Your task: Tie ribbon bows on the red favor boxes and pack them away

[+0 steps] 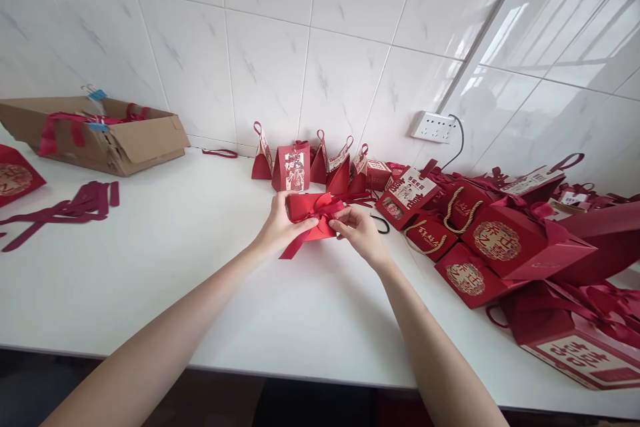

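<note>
Head view. A white tiled wall point(270, 47) rises behind a white desk point(150, 280) that fills the lower field. Along the right side of the desk lies a heap of large red gift boxes point(505, 243), some with rope handles and round gold emblems, several tipped on their sides and touching one another. At the far left, against the wall, stands an open cardboard carton point(145, 140) with red strips and blue clips on its rim. In front of it, loose dark red ribbon strips point(75, 203) lie flat on the desk. At the back centre stands a row of small red pouch boxes point(291, 170), upright, just before the wall. In front of that row, near the middle of the desk, is a small red gift box point(307, 207), held between both hands. The left hand point(280, 227) grips its left end, thumb on top. The right hand point(360, 230) pinches the dark red ribbon point(324, 203) tied over the box, one tail hanging to the desk. A white wall socket point(433, 127) with a black cable sits at the right
</note>
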The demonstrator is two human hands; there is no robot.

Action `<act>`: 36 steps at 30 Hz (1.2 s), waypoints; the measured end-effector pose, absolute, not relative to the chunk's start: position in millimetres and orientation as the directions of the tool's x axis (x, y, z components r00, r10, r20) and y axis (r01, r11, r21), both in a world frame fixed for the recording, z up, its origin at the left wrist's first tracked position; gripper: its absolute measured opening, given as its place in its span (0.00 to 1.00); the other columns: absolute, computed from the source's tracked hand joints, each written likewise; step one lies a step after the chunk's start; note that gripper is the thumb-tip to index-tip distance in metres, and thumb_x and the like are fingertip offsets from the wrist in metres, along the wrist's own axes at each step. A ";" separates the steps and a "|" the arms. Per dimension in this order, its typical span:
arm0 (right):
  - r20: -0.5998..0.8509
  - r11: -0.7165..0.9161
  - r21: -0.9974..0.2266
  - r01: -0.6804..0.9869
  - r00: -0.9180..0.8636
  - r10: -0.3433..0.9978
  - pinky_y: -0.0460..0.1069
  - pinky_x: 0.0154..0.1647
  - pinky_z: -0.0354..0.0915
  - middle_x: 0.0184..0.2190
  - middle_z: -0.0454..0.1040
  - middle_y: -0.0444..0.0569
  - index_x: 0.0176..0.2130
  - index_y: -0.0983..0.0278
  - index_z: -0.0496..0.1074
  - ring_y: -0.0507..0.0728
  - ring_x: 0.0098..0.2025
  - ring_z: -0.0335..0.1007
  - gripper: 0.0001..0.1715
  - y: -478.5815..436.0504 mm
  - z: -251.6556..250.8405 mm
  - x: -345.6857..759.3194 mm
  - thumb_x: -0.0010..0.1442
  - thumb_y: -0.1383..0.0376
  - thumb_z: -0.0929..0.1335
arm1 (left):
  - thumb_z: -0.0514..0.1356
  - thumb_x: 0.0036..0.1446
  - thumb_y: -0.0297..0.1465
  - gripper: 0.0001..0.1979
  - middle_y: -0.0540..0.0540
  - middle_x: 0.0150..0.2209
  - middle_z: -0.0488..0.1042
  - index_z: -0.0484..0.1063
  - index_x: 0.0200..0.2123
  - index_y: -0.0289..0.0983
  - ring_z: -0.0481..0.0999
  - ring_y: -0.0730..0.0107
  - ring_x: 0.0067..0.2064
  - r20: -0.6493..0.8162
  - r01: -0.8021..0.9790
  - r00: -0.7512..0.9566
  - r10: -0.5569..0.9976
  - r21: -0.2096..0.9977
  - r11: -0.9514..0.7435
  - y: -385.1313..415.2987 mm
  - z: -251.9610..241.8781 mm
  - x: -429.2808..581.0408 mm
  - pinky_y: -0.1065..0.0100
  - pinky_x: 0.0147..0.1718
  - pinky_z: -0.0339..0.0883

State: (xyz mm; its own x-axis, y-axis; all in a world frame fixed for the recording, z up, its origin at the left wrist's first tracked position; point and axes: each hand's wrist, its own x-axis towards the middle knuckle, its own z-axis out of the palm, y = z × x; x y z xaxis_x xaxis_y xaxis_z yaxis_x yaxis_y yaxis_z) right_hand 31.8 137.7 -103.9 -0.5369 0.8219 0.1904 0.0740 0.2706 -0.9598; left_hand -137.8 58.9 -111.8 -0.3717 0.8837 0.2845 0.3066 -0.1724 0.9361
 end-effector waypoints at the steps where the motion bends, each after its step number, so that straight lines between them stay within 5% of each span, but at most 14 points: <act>1: 0.154 0.244 -0.966 0.085 -0.566 0.810 0.48 0.28 0.65 0.26 0.69 0.44 0.30 0.64 0.68 0.51 0.28 0.65 0.22 138.0 -102.4 33.3 0.42 0.52 0.73 | 0.67 0.43 0.40 0.33 0.42 0.53 0.61 0.55 0.49 0.41 0.67 0.58 0.53 0.286 0.314 -0.380 0.880 0.934 -0.169 59.1 -110.8 -138.3 0.59 0.47 0.66; 16: -0.119 0.186 -0.934 0.305 -0.757 0.643 0.48 0.30 0.66 0.21 0.74 0.47 0.21 0.66 0.66 0.51 0.24 0.69 0.20 128.9 -89.2 46.2 0.48 0.54 0.72 | 0.64 0.48 0.39 0.26 0.46 0.47 0.69 0.56 0.47 0.41 0.69 0.62 0.52 0.257 0.284 -0.370 0.893 0.946 -0.154 57.7 -104.7 -136.2 0.63 0.48 0.65; 27: -0.089 0.227 -0.946 0.232 -0.858 0.507 0.51 0.35 0.68 0.24 0.74 0.48 0.22 0.67 0.73 0.53 0.28 0.69 0.18 120.8 -90.8 41.3 0.47 0.54 0.73 | 0.65 0.46 0.37 0.26 0.46 0.46 0.68 0.58 0.46 0.41 0.69 0.61 0.51 0.238 0.283 -0.404 0.883 0.951 -0.127 58.3 -104.7 -135.4 0.60 0.47 0.65; 36: 0.004 0.384 -0.891 0.243 -0.841 0.542 0.47 0.25 0.57 0.20 0.69 0.44 0.20 0.64 0.72 0.50 0.23 0.59 0.16 120.2 -94.3 37.4 0.48 0.55 0.72 | 0.68 0.40 0.34 0.32 0.45 0.46 0.66 0.54 0.46 0.40 0.72 0.63 0.46 0.199 0.285 -0.433 0.879 0.956 -0.076 57.0 -101.3 -127.9 0.60 0.45 0.67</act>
State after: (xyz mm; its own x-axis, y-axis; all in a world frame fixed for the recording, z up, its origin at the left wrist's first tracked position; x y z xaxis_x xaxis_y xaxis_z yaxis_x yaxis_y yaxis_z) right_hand 37.4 120.2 -94.3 -0.8406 0.5417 0.0039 0.2432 0.3839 -0.8908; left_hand -127.9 57.0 -101.3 -0.4327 0.8794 0.1985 0.2849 -0.0755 0.9556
